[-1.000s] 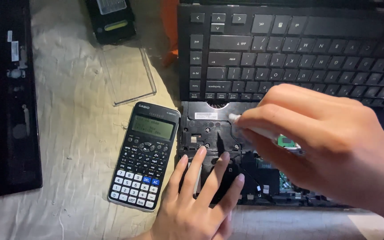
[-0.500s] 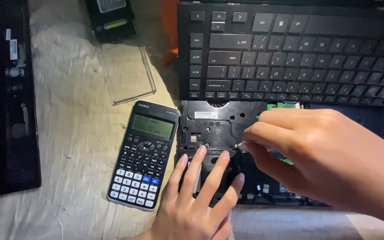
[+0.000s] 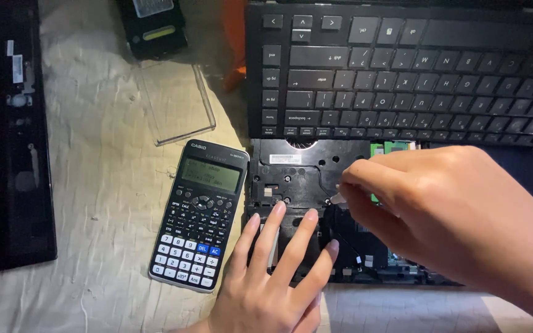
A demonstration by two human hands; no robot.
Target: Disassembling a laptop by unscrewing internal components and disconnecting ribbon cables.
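Head view looks straight down on an opened laptop base [image 3: 291,179]. Right hand [image 3: 464,216] pinches a small pale tool [image 3: 337,198], its tip pointing toward nine o'clock at a screw hole in the matte black plastic; its long axis runs nearly level. Left hand [image 3: 272,277], at six o'clock from the tip, lies flat with fingers spread, pressing the base. A glossy calculator [image 3: 200,214] sits just beside it on wrinkled cloth [image 3: 106,185].
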